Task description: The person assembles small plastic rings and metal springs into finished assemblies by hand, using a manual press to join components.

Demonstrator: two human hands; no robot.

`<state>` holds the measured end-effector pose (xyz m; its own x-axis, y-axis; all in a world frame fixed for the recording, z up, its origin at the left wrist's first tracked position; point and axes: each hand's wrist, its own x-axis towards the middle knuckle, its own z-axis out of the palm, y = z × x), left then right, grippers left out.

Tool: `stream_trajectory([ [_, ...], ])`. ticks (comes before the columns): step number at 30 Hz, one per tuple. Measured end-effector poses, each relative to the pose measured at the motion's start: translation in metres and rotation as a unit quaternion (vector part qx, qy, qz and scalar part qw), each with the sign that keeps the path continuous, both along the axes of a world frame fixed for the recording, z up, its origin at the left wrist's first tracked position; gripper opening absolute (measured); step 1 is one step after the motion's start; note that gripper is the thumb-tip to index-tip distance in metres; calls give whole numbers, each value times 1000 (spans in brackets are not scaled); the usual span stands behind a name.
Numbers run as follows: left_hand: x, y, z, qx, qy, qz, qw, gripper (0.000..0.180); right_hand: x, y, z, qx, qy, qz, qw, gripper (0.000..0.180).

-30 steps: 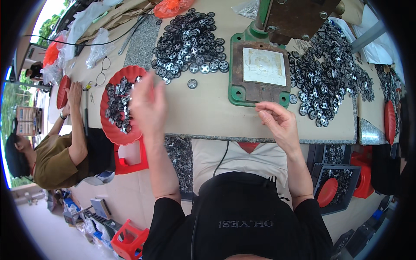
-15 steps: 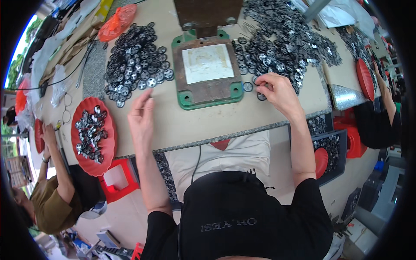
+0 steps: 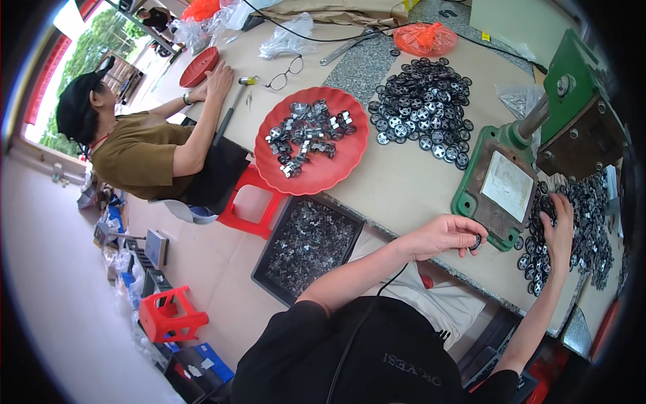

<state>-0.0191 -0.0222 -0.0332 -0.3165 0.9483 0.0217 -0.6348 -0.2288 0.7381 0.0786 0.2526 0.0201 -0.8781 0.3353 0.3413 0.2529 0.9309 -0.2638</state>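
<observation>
My left hand (image 3: 449,237) pinches a small black wheel (image 3: 476,242) between thumb and fingertips, just off the near corner of a green hand press (image 3: 464,196). A white pad (image 3: 506,186) covers the middle of the press's base; no part lies on it. To the right of the press, my right hand (image 3: 559,225) reaches into the far side of a heap of wheels (image 3: 531,264), beside dark metal pieces (image 3: 592,222). Its thumb and fingers are apart, with dark parts between and under them. Left of the press lies another pile of black wheels with silver spokes (image 3: 427,111).
A red scalloped bowl (image 3: 350,165) holds assembled wheel parts at the table's left. Below it stands a dark crate (image 3: 259,273) of small parts. An orange bag (image 3: 425,39), eyeglasses (image 3: 278,81) and a cable lie farther off. A co-worker (image 3: 145,145) sits at left, near a red stool (image 3: 173,315).
The view has swung to the left. My left hand has come over to the press's near edge and now holds a wheel. My right hand has moved farther into the right-hand heap.
</observation>
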Motion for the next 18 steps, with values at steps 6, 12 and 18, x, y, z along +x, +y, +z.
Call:
stream_trajectory([
  [6,-6,1,-6,-41,15,-17,999,28,-9,17,-12,14,-70,45,996,24],
  [12,-11,-5,-7,-43,-17,-24,999,32,-2,21,0,-49,-30,9,998,20],
  [18,-6,0,-13,-22,-57,-3,998,32,-13,44,11,-142,-61,-55,986,16],
])
